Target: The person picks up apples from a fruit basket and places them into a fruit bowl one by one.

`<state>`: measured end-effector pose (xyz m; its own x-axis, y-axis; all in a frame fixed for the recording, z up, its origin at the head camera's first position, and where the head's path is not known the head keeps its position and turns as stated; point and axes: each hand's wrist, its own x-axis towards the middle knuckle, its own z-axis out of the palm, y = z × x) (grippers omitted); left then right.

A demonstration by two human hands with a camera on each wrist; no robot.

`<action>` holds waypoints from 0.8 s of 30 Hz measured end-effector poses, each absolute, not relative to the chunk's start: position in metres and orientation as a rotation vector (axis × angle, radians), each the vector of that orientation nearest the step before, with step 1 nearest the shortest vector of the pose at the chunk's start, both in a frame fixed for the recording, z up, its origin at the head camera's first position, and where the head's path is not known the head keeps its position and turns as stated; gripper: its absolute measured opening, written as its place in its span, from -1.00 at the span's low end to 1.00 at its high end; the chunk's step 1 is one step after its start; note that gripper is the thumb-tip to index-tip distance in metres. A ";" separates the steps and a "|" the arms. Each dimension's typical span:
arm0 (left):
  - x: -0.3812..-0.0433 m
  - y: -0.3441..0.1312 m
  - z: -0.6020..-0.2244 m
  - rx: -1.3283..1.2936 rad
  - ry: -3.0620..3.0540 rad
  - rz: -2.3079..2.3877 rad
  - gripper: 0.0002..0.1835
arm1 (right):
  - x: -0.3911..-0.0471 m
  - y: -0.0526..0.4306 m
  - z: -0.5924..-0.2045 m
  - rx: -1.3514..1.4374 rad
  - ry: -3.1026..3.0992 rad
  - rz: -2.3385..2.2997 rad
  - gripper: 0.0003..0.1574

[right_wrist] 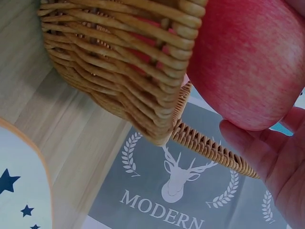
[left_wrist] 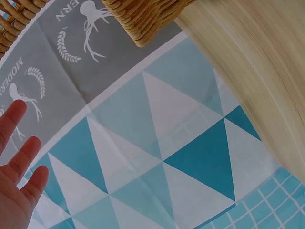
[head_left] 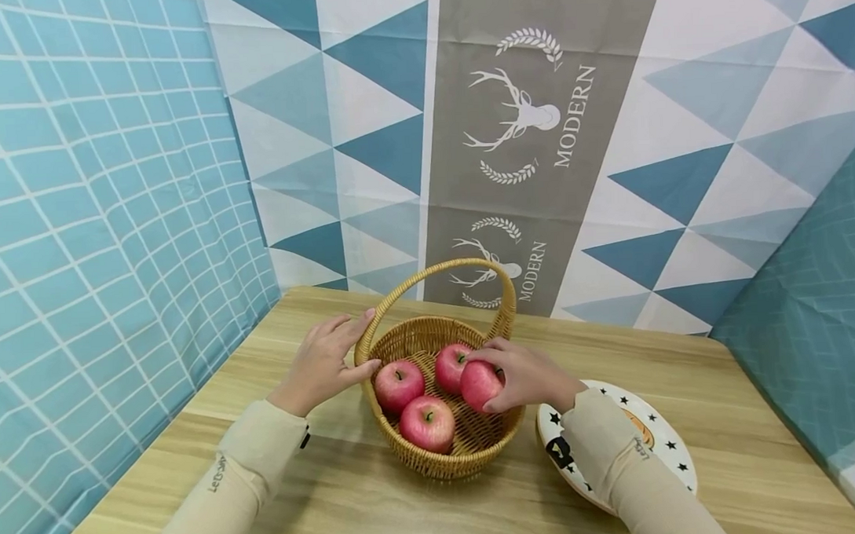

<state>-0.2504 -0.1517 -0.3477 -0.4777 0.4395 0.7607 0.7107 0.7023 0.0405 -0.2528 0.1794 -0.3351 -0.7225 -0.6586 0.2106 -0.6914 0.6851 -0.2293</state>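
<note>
A wicker basket [head_left: 445,467] with a tall arched handle [head_left: 447,266] stands on the table. My right hand [head_left: 533,375] grips a red apple [head_left: 479,386] at the basket's right side; the right wrist view shows this apple [right_wrist: 252,62] close up, above the rim. Inside lie three more: a left apple [head_left: 399,384], a front apple [head_left: 427,426] and a back apple [head_left: 451,367], partly hidden by the held one. At the basket's left side, my left hand [head_left: 319,369] has thumb and forefinger spread by the handle's base. Its other fingers [left_wrist: 21,157] are straight.
A round white plate [head_left: 659,432] with stars and an orange picture sits to the right, partly under my right forearm. Wood-grain table [head_left: 322,498] lies below. A patterned backdrop [head_left: 380,127] rises behind, with blue tiled sheeting [head_left: 100,192] at left and teal sheeting [head_left: 811,308] at right.
</note>
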 end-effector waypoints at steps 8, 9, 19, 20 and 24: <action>-0.251 -0.152 -0.349 -0.891 -2.139 -0.471 -0.21 | -0.254 0.182 -0.334 1.141 -2.774 0.455 -0.12; -0.251 -0.152 -0.349 -0.890 -2.134 -0.471 -0.24 | -0.254 0.183 -0.334 1.143 -2.771 0.458 -0.12; -0.253 -0.150 -0.351 -0.893 -2.111 -0.477 -0.11 | -0.253 0.196 -0.334 1.123 -2.750 0.473 -0.15; -0.253 -0.150 -0.351 -0.891 -2.113 -0.478 -0.10 | -0.252 0.198 -0.335 1.121 -2.747 0.471 -0.15; -0.253 -0.151 -0.351 -0.890 -2.121 -0.483 -0.16 | -0.253 0.201 -0.336 1.120 -2.743 0.464 -0.16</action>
